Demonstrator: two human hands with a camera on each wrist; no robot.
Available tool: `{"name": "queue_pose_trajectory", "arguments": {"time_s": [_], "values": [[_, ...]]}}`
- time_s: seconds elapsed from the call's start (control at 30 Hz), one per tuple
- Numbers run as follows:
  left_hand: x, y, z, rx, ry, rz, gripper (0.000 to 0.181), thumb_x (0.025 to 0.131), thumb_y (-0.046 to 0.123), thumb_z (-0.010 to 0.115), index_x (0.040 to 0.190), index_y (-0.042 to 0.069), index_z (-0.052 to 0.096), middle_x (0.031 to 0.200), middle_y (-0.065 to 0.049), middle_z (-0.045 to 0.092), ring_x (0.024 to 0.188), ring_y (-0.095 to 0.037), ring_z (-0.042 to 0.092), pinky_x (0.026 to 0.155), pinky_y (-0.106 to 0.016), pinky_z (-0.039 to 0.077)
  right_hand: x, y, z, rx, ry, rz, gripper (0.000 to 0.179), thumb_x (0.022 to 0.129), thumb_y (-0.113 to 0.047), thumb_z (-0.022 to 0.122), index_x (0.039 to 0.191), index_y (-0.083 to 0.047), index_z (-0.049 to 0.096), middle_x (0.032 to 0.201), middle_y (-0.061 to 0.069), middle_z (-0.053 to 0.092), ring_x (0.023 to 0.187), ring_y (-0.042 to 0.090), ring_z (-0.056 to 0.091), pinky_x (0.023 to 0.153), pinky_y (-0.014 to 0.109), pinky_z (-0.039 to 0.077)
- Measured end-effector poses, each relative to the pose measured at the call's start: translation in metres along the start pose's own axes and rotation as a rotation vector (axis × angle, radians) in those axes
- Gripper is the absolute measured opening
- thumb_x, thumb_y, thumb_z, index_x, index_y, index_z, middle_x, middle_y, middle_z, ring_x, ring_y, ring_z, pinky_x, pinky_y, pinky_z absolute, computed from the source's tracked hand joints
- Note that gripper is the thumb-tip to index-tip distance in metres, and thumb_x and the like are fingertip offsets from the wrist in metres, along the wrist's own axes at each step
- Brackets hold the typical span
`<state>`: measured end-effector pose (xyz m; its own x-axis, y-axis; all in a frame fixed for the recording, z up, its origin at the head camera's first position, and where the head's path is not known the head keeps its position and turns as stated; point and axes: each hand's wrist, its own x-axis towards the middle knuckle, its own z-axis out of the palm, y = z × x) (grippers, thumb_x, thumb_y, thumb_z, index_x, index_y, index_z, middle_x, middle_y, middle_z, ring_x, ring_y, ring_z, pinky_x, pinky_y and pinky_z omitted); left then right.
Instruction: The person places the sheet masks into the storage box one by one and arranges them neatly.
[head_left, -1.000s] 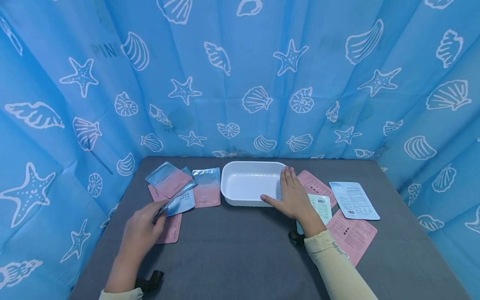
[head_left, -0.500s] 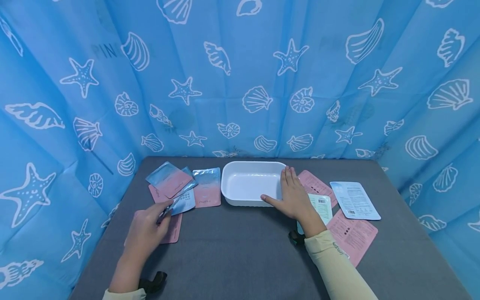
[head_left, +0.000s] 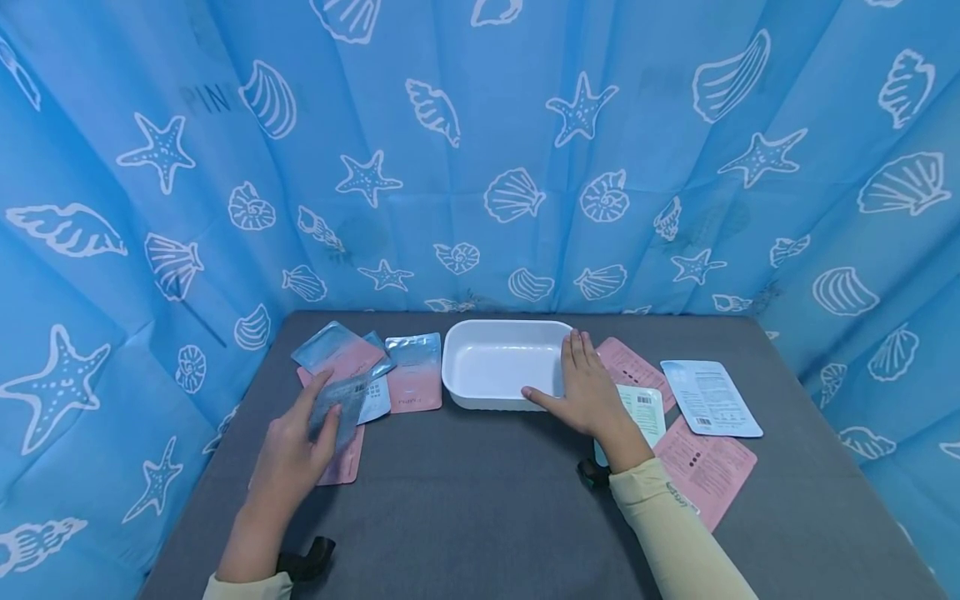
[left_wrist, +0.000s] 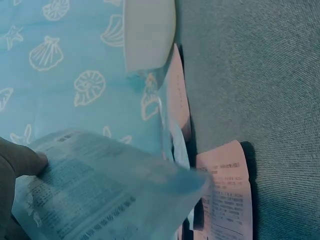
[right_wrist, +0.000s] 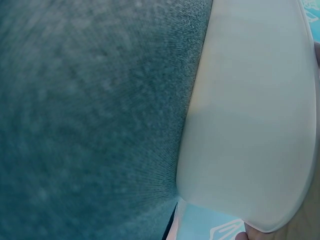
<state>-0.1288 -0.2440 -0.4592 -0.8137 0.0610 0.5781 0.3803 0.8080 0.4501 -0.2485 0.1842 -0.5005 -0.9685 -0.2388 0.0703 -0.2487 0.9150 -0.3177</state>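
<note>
My left hand [head_left: 287, 462] pinches a flat blue-grey sheet-mask packet [head_left: 342, 410] between thumb and fingers, raised above the pile on the left. Printed text and a barcode show on that packet in the left wrist view. Beneath and behind it lie pink-and-blue packets [head_left: 348, 360], a pale blue one [head_left: 377, 402] and a pink one [head_left: 343, 467]. A white rectangular tray [head_left: 495, 403] stands at the middle back. Across its right end rests my right hand [head_left: 588, 396], fingers straight and thumb spread along the front rim. The right wrist view mostly shows the tray's outer wall [right_wrist: 245, 115].
Another pink-and-blue packet [head_left: 415, 383] lies against the tray's left side. Right of the tray are pink packets [head_left: 705, 471], a pale green one [head_left: 643, 410] and a light blue one [head_left: 711, 400]. A blue shell-print curtain [head_left: 465, 167] surrounds the grey table [head_left: 465, 517].
The packet in my left hand has turned from nearly edge-on to showing its broad face; the left fingers have straightened somewhat. My right hand and the tray stay in place.
</note>
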Motion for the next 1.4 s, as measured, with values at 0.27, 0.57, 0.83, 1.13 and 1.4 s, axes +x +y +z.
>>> {"name": "queue_pose_trajectory", "arguments": {"time_s": [0.27, 0.57, 0.83, 1.13, 1.4], "values": [[0.003, 0.005, 0.001, -0.042, 0.029, 0.011, 0.054, 0.094, -0.002, 0.076, 0.145, 0.008, 0.062, 0.135, -0.016, 0.073, 0.102, -0.028, 0.078, 0.103, -0.014, 0.050, 0.000, -0.001, -0.001, 0.003, -0.002, 0.004, 0.128, 0.089, -0.087, 0.052, 0.168, 0.004, 0.009, 0.178, 0.021, 0.004, 0.167, 0.041, 0.001, 0.132, 0.060, 0.015], [0.004, 0.008, 0.006, -0.150, 0.051, 0.049, 0.044, 0.094, -0.006, 0.074, 0.137, 0.001, 0.068, 0.132, -0.018, 0.074, 0.074, -0.015, 0.067, 0.096, 0.000, 0.042, -0.002, 0.001, -0.001, 0.007, 0.001, 0.000, 0.128, 0.089, -0.087, 0.052, 0.168, 0.004, 0.009, 0.178, 0.021, 0.004, 0.167, 0.040, 0.000, 0.132, 0.060, 0.015], [0.002, 0.016, 0.016, -0.203, 0.047, -0.103, 0.044, 0.098, 0.002, 0.074, 0.140, 0.010, 0.067, 0.132, -0.013, 0.074, 0.103, -0.024, 0.075, 0.086, -0.004, 0.050, -0.001, 0.002, 0.000, 0.011, -0.001, -0.002, 0.129, 0.089, -0.088, 0.052, 0.168, 0.004, 0.008, 0.179, 0.020, 0.003, 0.167, 0.040, 0.000, 0.133, 0.060, 0.015], [0.009, 0.027, 0.032, -0.301, -0.015, -0.288, 0.043, 0.102, 0.017, 0.072, 0.144, 0.025, 0.065, 0.132, -0.003, 0.071, 0.079, -0.014, 0.063, 0.061, -0.022, 0.053, -0.002, -0.002, -0.002, 0.012, 0.001, -0.002, 0.127, 0.090, -0.086, 0.052, 0.168, 0.004, 0.008, 0.178, 0.021, 0.004, 0.167, 0.040, 0.000, 0.133, 0.060, 0.015], [0.025, 0.035, 0.049, -0.444, -0.057, -0.307, 0.043, 0.103, 0.018, 0.072, 0.146, 0.021, 0.064, 0.137, -0.004, 0.068, 0.088, -0.019, 0.067, 0.066, -0.023, 0.056, -0.003, -0.002, -0.002, 0.009, 0.003, -0.003, 0.127, 0.090, -0.085, 0.054, 0.167, 0.006, 0.009, 0.178, 0.023, 0.005, 0.166, 0.042, 0.002, 0.132, 0.061, 0.016]]}}
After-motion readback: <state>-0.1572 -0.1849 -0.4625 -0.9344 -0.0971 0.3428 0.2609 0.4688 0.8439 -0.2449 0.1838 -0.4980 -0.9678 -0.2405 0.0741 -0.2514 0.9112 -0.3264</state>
